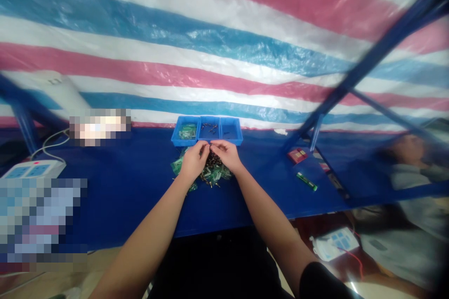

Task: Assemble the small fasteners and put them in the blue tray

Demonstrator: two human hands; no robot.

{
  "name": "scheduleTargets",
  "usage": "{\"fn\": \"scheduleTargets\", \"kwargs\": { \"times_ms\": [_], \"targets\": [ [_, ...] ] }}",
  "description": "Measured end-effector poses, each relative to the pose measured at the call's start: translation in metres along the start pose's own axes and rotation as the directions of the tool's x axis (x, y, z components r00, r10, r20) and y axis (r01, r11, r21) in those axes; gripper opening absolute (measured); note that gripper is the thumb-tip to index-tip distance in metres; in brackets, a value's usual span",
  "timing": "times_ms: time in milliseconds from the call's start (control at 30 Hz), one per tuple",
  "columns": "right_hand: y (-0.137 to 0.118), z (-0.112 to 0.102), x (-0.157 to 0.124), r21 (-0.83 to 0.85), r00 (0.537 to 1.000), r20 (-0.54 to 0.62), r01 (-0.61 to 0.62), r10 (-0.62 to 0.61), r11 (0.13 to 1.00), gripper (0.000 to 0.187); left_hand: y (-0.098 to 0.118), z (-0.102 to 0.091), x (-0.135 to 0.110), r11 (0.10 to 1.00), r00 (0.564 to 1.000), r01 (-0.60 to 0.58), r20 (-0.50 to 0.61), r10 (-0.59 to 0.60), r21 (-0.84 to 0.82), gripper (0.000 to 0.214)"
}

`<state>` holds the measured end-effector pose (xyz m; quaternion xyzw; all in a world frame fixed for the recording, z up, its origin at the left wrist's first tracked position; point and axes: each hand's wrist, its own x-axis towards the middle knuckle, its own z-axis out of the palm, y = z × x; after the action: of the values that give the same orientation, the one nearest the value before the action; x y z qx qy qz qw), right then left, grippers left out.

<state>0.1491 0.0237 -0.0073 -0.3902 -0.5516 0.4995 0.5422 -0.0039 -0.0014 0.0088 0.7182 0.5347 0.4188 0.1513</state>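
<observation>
My left hand (195,160) and my right hand (227,153) meet over a pile of small brass-coloured metal parts and green-and-clear pieces (214,171). The fingertips of both are pinched together, and whatever sits between them is too small to make out. Just behind them stands a blue tray of three compartments (231,141). Its left compartment holds green-and-clear pieces (187,131), its middle one several small dark metal parts (209,128), and its right one a few tiny dark bits (227,132). More green pieces (177,164) lie left of the pile, partly behind my left hand.
On the blue table (122,187), a red box (297,155) and a green tube-shaped pack (307,181) lie to the right. A power strip (38,168) stands at left; another (336,243) is below the right edge. Blue frame bars (329,98) slant upward. Another person (410,173) is at right.
</observation>
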Motion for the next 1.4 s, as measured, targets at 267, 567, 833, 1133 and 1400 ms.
{"fn": "scheduleTargets", "kwargs": {
  "times_ms": [267, 567, 833, 1133, 1400],
  "targets": [
    [-0.0005, -0.0011, 0.0004, -0.028, 1.0, -0.026, 0.0, -0.001, 1.0, 0.034, -0.0018, 0.0012, 0.0002, 1.0, 1.0, -0.005, -0.007, 0.005, -0.024, 0.023],
    [0.0059, 0.0001, 0.0011, 0.048, 0.999, 0.035, -0.023, 0.021, 0.999, 0.042, -0.0015, 0.0001, 0.0005, 1.0, 1.0, -0.005, 0.003, 0.005, 0.028, 0.025],
    [0.0049, -0.0002, 0.0004, 0.029, 1.0, 0.02, -0.009, 0.009, 1.0, 0.039, -0.0033, 0.0013, 0.0008, 0.998, 1.0, -0.01, 0.0, 0.01, 0.057, 0.026],
    [0.002, -0.0002, 0.0005, 0.018, 1.0, -0.018, -0.003, 0.003, 1.0, 0.037, 0.0002, 0.0002, 0.0002, 1.0, 1.0, 0.007, -0.006, -0.007, -0.019, 0.024],
    [0.0028, -0.0002, 0.0006, 0.048, 1.0, -0.013, -0.019, 0.019, 0.999, 0.038, -0.0013, 0.0008, 0.0003, 1.0, 1.0, -0.014, 0.013, 0.015, -0.009, 0.022]
  ]
}}
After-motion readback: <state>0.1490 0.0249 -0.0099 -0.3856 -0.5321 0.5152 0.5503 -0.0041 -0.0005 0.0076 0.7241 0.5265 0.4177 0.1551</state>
